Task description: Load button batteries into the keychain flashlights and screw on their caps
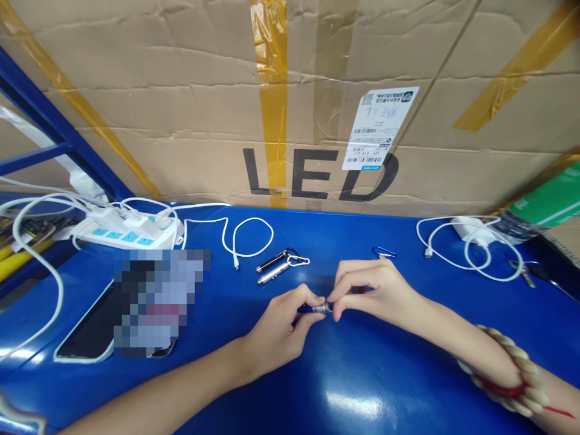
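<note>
My left hand (287, 320) pinches a small blue keychain flashlight (308, 309) between thumb and fingers. Its metal end, with a label near it, points right. At that end, the fingertips of my right hand (369, 290) are closed in a pinch; any tiny part between them is hidden. Beyond my hands lie a black keychain flashlight (270, 261) and a silver keychain flashlight (274, 273), side by side, each with a clip. Behind my right hand rests a blue carabiner clip (384, 252).
A large cardboard box (190, 121) walls off the back of the blue table (254, 399). To the left are a power strip (136, 232) with white cables and a dark-screened phone (88, 326) beside a pixelated patch. A charger cable (471, 257) coils at the right.
</note>
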`<action>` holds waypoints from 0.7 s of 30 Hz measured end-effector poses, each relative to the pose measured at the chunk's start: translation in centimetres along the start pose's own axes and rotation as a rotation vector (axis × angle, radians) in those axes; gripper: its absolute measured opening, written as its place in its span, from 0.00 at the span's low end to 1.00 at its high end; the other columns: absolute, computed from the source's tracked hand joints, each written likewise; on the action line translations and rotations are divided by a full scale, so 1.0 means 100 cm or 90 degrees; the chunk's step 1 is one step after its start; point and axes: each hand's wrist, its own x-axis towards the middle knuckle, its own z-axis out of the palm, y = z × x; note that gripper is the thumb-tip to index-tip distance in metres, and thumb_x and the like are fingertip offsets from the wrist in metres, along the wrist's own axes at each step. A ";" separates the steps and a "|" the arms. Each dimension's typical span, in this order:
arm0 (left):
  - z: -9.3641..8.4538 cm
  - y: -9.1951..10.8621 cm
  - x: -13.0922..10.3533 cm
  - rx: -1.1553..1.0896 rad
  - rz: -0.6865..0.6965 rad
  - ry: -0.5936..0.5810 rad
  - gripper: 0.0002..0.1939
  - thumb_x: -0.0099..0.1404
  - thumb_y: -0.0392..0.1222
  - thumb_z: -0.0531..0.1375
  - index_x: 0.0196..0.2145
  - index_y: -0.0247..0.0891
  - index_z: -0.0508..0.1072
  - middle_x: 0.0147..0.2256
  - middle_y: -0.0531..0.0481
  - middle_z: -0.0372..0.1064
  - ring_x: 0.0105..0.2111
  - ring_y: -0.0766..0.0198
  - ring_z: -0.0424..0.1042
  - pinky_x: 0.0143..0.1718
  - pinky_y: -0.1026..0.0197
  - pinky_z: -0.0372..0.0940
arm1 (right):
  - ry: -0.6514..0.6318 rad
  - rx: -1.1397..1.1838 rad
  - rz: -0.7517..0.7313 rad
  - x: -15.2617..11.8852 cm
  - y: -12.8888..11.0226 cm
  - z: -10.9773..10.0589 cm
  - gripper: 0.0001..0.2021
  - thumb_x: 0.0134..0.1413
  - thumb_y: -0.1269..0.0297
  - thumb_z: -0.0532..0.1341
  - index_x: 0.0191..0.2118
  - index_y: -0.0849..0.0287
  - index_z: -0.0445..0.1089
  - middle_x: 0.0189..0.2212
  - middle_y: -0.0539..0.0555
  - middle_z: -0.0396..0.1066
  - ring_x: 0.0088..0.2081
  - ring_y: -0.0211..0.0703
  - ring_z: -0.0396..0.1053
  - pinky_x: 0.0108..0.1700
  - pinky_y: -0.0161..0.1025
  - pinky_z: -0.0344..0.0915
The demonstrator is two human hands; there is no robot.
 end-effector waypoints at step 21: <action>-0.001 0.000 0.003 0.128 0.036 0.101 0.13 0.63 0.31 0.54 0.46 0.40 0.67 0.41 0.53 0.71 0.40 0.72 0.71 0.42 0.74 0.62 | 0.040 0.333 0.473 0.010 -0.011 0.022 0.17 0.36 0.58 0.69 0.20 0.66 0.65 0.15 0.48 0.64 0.14 0.29 0.59 0.15 0.26 0.54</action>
